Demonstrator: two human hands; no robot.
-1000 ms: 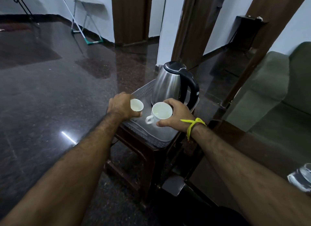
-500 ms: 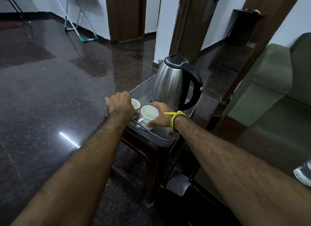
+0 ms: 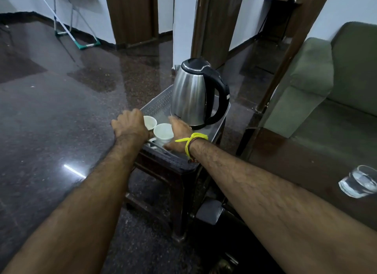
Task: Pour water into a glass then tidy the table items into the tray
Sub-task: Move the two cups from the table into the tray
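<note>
A grey perforated tray [image 3: 161,102] rests on a small dark wooden stool [image 3: 173,175]. In it stands a steel kettle [image 3: 189,96] with a black handle. Two white cups sit at the tray's near left: my left hand [image 3: 128,124] is wrapped around the smaller cup [image 3: 150,121], and my right hand [image 3: 178,135], with a yellow thread at the wrist, holds the larger cup [image 3: 163,131]. Both cups are down inside the tray. A glass of water [image 3: 359,182] stands on the dark table at the far right.
A green sofa [image 3: 336,79] fills the right side behind the dark table [image 3: 306,161]. The polished dark floor [image 3: 51,110] spreads to the left, with a folding stand [image 3: 75,18] by the far wall. Wooden door frames rise behind the stool.
Both hands have lowered the two cups from above the tray down into it, beside the kettle. The view has shifted, bringing the glass of water further into sight.
</note>
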